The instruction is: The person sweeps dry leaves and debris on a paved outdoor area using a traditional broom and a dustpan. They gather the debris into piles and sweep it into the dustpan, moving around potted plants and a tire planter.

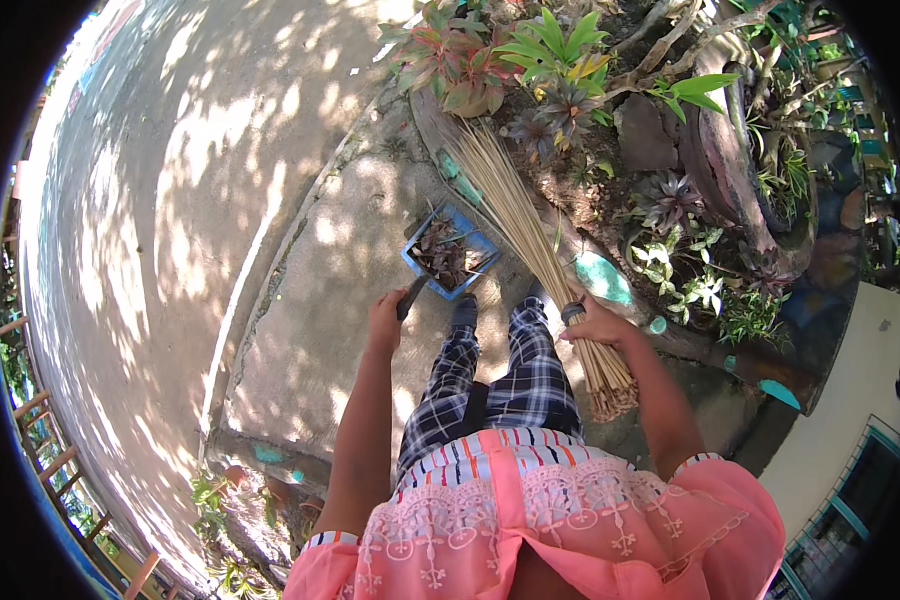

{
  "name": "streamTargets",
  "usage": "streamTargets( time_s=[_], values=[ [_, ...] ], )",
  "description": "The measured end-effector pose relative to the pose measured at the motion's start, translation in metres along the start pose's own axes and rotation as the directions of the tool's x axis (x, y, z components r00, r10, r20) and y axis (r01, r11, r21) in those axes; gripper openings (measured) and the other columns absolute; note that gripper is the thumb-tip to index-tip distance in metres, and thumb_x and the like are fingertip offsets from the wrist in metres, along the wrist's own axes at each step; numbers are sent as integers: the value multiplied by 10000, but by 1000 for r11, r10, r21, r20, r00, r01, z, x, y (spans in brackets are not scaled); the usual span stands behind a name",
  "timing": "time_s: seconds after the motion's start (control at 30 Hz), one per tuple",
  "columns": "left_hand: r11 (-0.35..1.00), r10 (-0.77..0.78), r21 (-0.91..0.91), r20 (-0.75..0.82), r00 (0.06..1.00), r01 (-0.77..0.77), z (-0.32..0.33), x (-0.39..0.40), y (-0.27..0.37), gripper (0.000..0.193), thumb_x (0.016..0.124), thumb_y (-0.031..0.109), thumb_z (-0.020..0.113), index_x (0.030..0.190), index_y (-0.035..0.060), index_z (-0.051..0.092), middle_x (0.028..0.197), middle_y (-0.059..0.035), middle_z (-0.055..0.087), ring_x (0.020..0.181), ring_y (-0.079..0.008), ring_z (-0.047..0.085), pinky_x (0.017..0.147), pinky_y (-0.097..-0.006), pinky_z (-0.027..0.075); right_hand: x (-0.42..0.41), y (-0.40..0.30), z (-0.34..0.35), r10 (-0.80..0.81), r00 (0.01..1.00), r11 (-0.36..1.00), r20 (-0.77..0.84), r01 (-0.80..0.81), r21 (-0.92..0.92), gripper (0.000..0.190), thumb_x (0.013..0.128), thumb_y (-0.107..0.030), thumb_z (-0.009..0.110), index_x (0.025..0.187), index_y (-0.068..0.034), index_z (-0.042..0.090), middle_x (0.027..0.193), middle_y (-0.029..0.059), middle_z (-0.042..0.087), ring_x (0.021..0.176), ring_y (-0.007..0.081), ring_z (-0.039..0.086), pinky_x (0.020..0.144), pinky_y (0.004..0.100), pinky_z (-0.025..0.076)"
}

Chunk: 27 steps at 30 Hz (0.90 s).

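My left hand (387, 319) grips the dark handle of a blue dustpan (484, 242). Dry brown leaves (444, 251) and bits of plant litter lie heaped in the pan, which is in front of my feet. In my right hand (598, 324) is a stick broom (521, 217) made of thin pale ribs, held at the dark band that binds it. Its thick cut ends point back toward me, while the long bristles slant away to the upper left, over the edging of the planting bed.
A raised planting bed with a painted edging (604, 277) curves along the right, holding leafy plants (461, 64) and a thick tree trunk (731, 172). Concrete pavement (217, 172) with sun patches stretches left. Behind at right stands a pale wall (840, 360).
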State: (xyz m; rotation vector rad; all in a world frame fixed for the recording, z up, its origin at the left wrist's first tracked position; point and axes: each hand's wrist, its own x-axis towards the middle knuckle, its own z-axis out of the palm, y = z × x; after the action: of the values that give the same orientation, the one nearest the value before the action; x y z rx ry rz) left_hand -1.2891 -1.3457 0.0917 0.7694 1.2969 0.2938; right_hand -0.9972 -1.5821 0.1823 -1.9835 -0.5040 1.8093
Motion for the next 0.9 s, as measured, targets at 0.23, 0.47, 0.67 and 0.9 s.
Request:
streamTargets(
  time_s=[0.23,0.47,0.67,0.9],
  values=[
    [940,-259,-187,147,955,284,-10,28,13,343,802,189,531,1071,-23,501,1020,-130,482,983,-242,484,842,-441,435,-43,52,19,117,992,854,-36,-82,514,927,742,-210,686,1403,-227,35,832,79,531,642,173,571,546,321,506],
    [806,-352,-351,362,863,476,-17,42,1,312,858,99,393,1105,-92,395,1084,-281,421,977,-406,490,867,-531,469,-153,184,151,374,902,491,-213,2,871,777,795,-154,610,1390,-225,115,813,60,506,630,191,564,557,352,507],
    [490,-585,-396,511,630,776,-12,73,-6,432,794,26,492,1120,-97,236,1287,-296,187,714,-265,551,604,-300,565,-245,214,239,364,891,308,-273,162,938,866,760,-165,650,1398,-175,65,877,71,489,669,170,553,555,304,486],
    [469,-618,-383,501,606,796,-12,45,-12,457,743,-25,474,1129,-121,248,1134,-319,342,782,-291,539,542,-275,538,-218,219,319,376,902,70,-213,202,977,221,785,-217,628,905,-61,527,665,47,551,552,144,555,506,280,464]
  ],
)
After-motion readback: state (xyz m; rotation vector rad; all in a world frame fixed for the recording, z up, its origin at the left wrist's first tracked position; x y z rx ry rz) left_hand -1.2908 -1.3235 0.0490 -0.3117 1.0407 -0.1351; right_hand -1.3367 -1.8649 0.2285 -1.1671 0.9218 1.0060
